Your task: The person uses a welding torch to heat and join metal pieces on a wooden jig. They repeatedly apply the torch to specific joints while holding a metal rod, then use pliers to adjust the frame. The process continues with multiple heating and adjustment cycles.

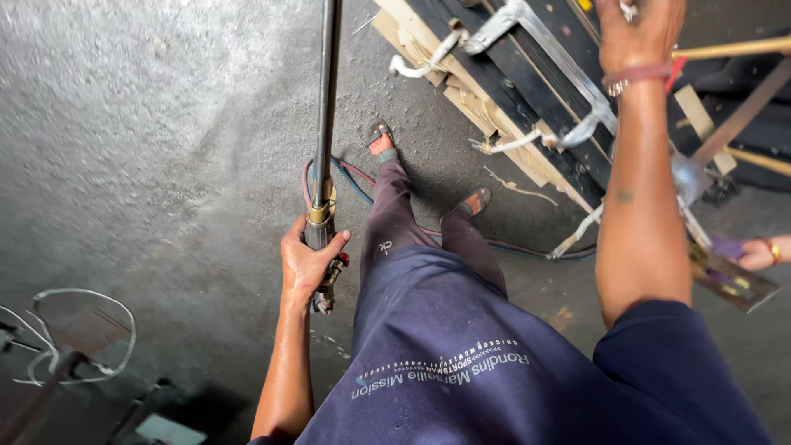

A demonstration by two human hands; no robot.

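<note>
My left hand (306,262) grips the brass-collared handle of a long dark metal torch (327,107) that runs up past the frame's top edge. Red and blue hoses (350,175) trail from its handle across the floor behind my legs. My right hand (638,33) reaches out at the top right and closes on something at the frame's edge, above a metal bar (550,49) lying on dark planks; what it holds is cut off.
Stacked dark and pale wooden planks (494,91) with white cord lie at upper right. Another person's hand (754,252) with a bracelet rests on a metal piece at right. A wire loop (82,330) and metal frame parts sit lower left on the grey concrete floor.
</note>
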